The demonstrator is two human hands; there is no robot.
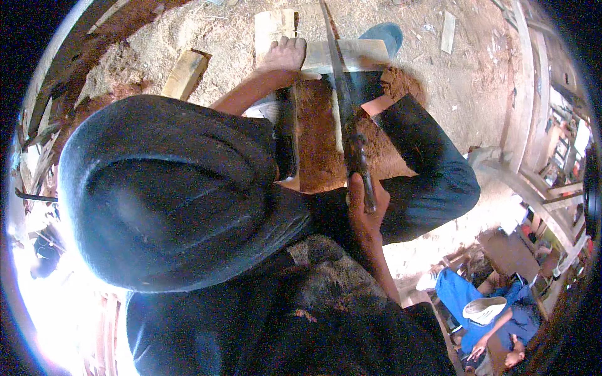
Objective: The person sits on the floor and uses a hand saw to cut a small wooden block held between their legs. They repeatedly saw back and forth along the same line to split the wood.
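Observation:
My right hand (367,203) is wrapped round the dark handle of a handsaw (340,75). The long narrow blade points away from me and crosses a wooden board (367,55). My left hand (284,54) grips the left end of that board, fingers curled over its far side. Another pale wood piece (271,28) lies just beyond the left hand. Below the board, dark-trousered legs (433,147) bend around the work, and a blue-grey shoe tip (384,36) shows behind the board's right end. A large dark rounded cloth form (169,194) hides part of my left arm.
A loose wood block (186,74) lies on the dusty ground at left, and a thin offcut (448,31) at far right. Reddish sawdust (316,138) is heaped between the legs. Timbers (527,94) line the right side. Another person in blue (461,297) sits at lower right.

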